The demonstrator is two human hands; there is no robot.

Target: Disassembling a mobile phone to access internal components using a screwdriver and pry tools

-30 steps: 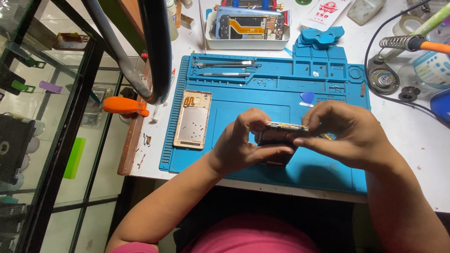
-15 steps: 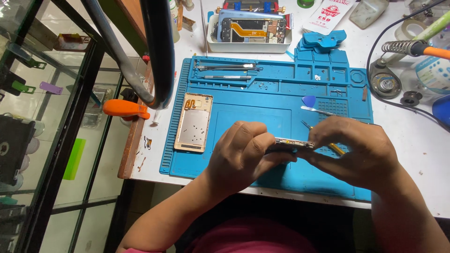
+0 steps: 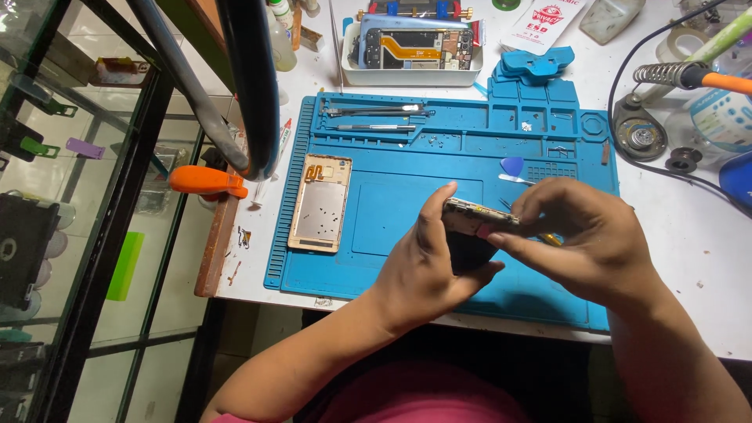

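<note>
Holding the phone [image 3: 478,217] on its edge over the blue mat [image 3: 392,204], mid-frame, the left hand [image 3: 427,270] grips it from below. The right hand [image 3: 587,239] has slid closer and now pinches its top edge, so the phone looks steadier.

Bright, even overhead light; soft shadows under the hands; slight glare on glass at nine o'clock. Focus is sharp; edges bend mildly.

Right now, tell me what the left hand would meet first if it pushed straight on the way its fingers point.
Probably the right hand: the left hand points up and rightward, both gripping the opened gold-edged phone body. Past them lies the blue silicone repair mat, though depth is unclear.
</note>
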